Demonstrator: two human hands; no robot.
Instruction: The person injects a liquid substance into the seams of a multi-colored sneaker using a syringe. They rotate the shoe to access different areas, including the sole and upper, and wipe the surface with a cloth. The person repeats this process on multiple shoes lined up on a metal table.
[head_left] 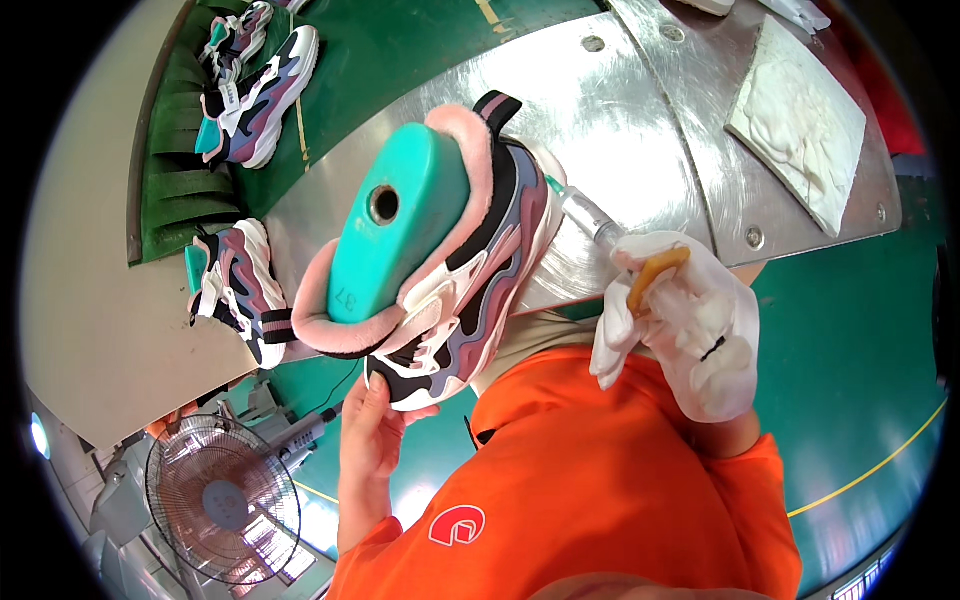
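A chunky sneaker (497, 265) in black, white, purple and pink, with a fluffy pink collar, fills the middle of the view. Inside it sits a teal shoe last (425, 185) with a round hole on top. My bare left hand (372, 432) grips the sneaker's lower end, thumb on the upper and fingers underneath. On my right hand (690, 325) is a white cloth glove, closed around a clear syringe-like tube (590, 213). The tube's green tip is at the sole edge near the heel; contact cannot be made out. A yellowish curved piece (655, 278) shows at the gloved fingers.
Similar sneakers (262, 100) stand on a green belt at the upper left, and another sneaker (238, 285) is nearer. A metal table (640, 110) carries a white-smeared board (800, 125) at the right. A fan (222, 500) stands low on the left.
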